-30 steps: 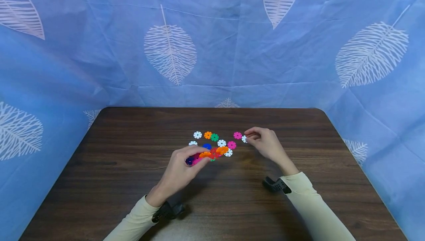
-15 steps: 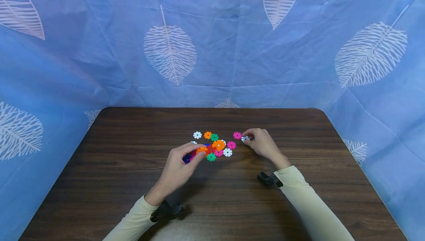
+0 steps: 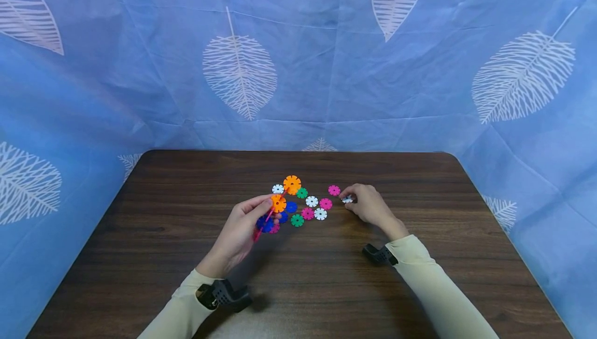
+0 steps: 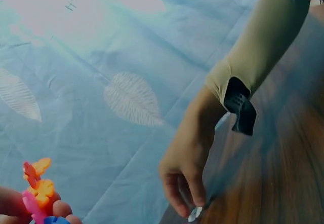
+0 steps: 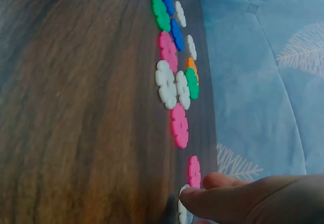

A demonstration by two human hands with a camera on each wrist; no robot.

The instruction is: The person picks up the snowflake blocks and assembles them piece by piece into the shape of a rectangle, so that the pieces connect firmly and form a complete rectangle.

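My left hand (image 3: 237, 232) holds up a joined group of notched plastic building discs, with an orange disc (image 3: 278, 203) by the thumb and another orange disc (image 3: 292, 184) at the far end. Red, pink and blue pieces belong to this group as well; the fingers hide part of it. In the left wrist view, the orange part (image 4: 43, 189) shows beside the fingertips. Farther right, my right hand (image 3: 371, 207) pinches a white disc (image 3: 347, 199) at the tabletop. The right wrist view shows that white disc (image 5: 183, 211) partly covered by the thumb.
Loose discs lie flat between the hands, among them a green disc (image 3: 297, 220), a white disc (image 3: 320, 214) and a pink disc (image 3: 333, 190). They rest on a dark wooden table (image 3: 420, 173). A blue leaf-patterned cloth (image 3: 303, 69) hangs behind it.
My left hand has turned the joined discs more upright, with the far orange disc now up and left. The right hand has come slightly nearer, and the white disc has shifted a little with it.
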